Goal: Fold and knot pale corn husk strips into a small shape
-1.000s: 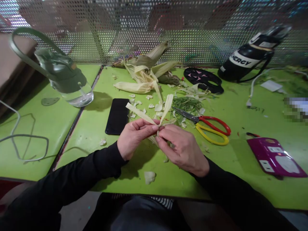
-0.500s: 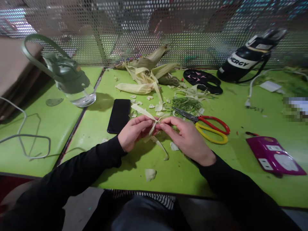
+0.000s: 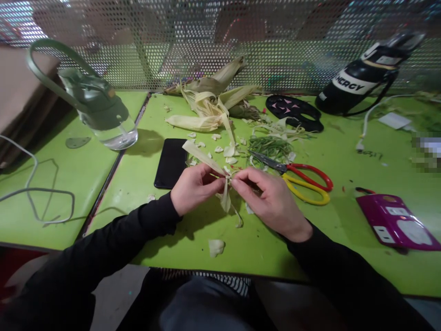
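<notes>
The pale corn husk strips [image 3: 199, 155] look dry, papery and matt. The green surface [image 3: 262, 243] is smooth; the flat black phone [image 3: 170, 162] at eleven o'clock, glossy.

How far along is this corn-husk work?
Apparently done: some cutting, judging by the scraps beside the scissors. In hand: the left hand and right hand pinch crossed husk strips. Left: the husk pile by the mesh looks unused.

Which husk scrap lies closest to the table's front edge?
The pale scrap lying alone on the near side of the left hand; the others lie farther back, around phone and scissors.
</notes>
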`<state>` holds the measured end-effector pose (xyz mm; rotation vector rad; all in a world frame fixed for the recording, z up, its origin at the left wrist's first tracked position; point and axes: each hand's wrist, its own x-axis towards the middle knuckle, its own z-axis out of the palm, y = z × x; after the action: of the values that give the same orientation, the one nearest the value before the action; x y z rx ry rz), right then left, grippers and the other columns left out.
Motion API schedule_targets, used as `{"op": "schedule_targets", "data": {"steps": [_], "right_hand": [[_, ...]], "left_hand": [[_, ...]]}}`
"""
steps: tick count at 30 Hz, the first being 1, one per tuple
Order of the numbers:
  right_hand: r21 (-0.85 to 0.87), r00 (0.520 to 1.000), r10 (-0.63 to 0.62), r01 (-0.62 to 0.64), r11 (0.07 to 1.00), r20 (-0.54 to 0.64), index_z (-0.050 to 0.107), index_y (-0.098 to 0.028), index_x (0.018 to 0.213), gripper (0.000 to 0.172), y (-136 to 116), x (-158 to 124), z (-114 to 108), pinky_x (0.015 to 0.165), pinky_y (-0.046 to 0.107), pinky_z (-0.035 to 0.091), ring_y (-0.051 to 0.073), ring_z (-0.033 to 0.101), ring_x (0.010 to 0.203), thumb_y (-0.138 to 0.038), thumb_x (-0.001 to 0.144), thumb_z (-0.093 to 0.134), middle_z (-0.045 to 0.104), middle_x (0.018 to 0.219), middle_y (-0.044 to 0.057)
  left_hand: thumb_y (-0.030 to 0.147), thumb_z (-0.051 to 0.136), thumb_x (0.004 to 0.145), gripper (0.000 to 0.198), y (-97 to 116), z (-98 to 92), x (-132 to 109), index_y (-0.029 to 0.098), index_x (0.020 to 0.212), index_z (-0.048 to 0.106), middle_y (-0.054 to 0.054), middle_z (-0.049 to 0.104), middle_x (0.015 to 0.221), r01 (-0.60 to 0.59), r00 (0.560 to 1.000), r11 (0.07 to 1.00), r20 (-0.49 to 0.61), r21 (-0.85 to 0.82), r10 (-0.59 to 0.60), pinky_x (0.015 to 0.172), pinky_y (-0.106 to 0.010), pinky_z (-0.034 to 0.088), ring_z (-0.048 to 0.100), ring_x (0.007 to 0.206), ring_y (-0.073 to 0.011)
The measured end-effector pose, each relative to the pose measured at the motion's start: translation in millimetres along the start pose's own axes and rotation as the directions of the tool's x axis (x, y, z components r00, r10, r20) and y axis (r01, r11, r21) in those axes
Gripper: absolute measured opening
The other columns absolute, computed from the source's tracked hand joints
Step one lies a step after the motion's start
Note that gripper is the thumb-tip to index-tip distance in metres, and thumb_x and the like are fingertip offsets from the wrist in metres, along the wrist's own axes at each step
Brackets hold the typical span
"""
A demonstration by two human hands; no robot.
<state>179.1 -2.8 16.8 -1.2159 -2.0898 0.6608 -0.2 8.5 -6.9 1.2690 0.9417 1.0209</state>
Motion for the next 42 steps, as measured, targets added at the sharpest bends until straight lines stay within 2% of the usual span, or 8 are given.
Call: {"op": "schedule_targets", "data": {"steps": [6,13,18,26,30,34,38,42], "right_hand": [[0.066,0.997,-0.077,0.076,0.995,0.015,0.06,-0.021,0.08,0.015,0.5,-1.6,2.2,0.059,0.026,0.041,0.012,0.055,0.063,-0.028,0.092,0.055,0.062,0.072,0.0],[0.078,0.998,0.061,-0.061,0.995,0.01,0.063,-0.02,0.083,0.019,5.6,3.3,2.6,0.053,0.025,0.039,0.012,0.054,0.06,-0.035,0.093,0.056,0.065,0.072,0.0],[0.067,0.999,0.042,-0.043,0.997,0.023,0.062,-0.021,0.083,0.02,6.4,3.1,2.8,0.051,0.025,0.038,0.012,0.054,0.058,-0.037,0.093,0.055,0.065,0.071,0.0],[0.041,0.999,0.049,-0.049,0.998,-0.009,0.064,-0.02,0.081,0.02,8.1,2.2,3.9,0.055,0.026,0.039,0.012,0.055,0.06,-0.035,0.092,0.057,0.065,0.071,0.0],[0.211,0.979,0.206,-0.201,0.956,-0.001,0.064,-0.021,0.079,0.033,10.3,0.9,3.2,0.048,0.026,0.035,0.011,0.05,0.053,-0.048,0.093,0.052,0.058,0.064,-0.001],[0.434,0.942,0.325,-0.327,0.84,0.081,0.066,-0.021,0.084,0.031,12.7,3.3,4.1,0.049,0.024,0.039,0.01,0.05,0.055,-0.052,0.088,0.059,0.058,0.066,-0.003],[0.575,0.943,0.326,-0.304,0.76,0.068,0.067,-0.021,0.083,0.025,14.7,5.2,7.6,0.064,0.026,0.048,0.012,0.058,0.067,-0.046,0.081,0.069,0.065,0.078,-0.001],[0.552,0.954,0.299,-0.249,0.796,-0.002,0.065,-0.02,0.078,0.02,14.5,4.1,11.7,0.064,0.026,0.045,0.011,0.054,0.065,-0.039,0.082,0.069,0.061,0.072,-0.002]], "left_hand": [[0.02,0.072,0.073,0.013,-7.1,-0.6,0.0,0.013,0.083,0.069,-0.004,0.071,0.078,-0.108,0.993,0.989,-0.046,0.098,0.112,0.073,-0.025,0.052,0.063,0.071,-0.013],[0.023,0.075,0.072,0.017,-5.9,-3.8,7.2,0.012,0.082,0.065,-0.003,0.069,0.075,0.07,0.996,0.987,0.061,-0.142,-0.062,0.069,-0.024,0.053,0.065,0.068,-0.0118],[0.019,0.075,0.073,0.015,-3.8,-4.1,5.9,0.011,0.084,0.068,-0.003,0.07,0.075,0.047,0.999,0.992,-0.007,-0.117,-0.048,0.068,-0.023,0.053,0.063,0.066,-0.0104],[0.016,0.074,0.073,0.013,-2.7,-4.4,6.3,0.011,0.084,0.068,-0.002,0.071,0.075,0.047,0.999,0.986,0.034,-0.162,-0.042,0.069,-0.022,0.054,0.065,0.068,-0.0102],[0.014,0.073,0.073,0.01,-0.4,-3.2,5.1,0.012,0.082,0.07,-0.003,0.073,0.075,0.018,0.997,0.976,0.074,-0.217,-0.002,0.074,-0.022,0.054,0.067,0.072,-0.0103],[0.017,0.076,0.073,0.011,-1.1,-1.3,2.4,0.013,0.083,0.072,-0.003,0.074,0.078,0.037,0.991,0.976,0.134,-0.213,-0.008,0.077,-0.023,0.054,0.067,0.073,-0.0101],[0.027,0.079,0.073,0.018,-6.9,-1.0,-0.3,0.013,0.083,0.074,-0.004,0.074,0.079,0.097,0.978,0.976,0.203,-0.193,-0.057,0.076,-0.025,0.054,0.066,0.071,-0.011],[0.031,0.078,0.075,0.023,-11.4,-3.1,-1.2,0.011,0.086,0.074,-0.005,0.074,0.08,0.086,0.959,0.98,0.282,-0.181,-0.032,0.076,-0.025,0.054,0.066,0.072,-0.0121]]}}
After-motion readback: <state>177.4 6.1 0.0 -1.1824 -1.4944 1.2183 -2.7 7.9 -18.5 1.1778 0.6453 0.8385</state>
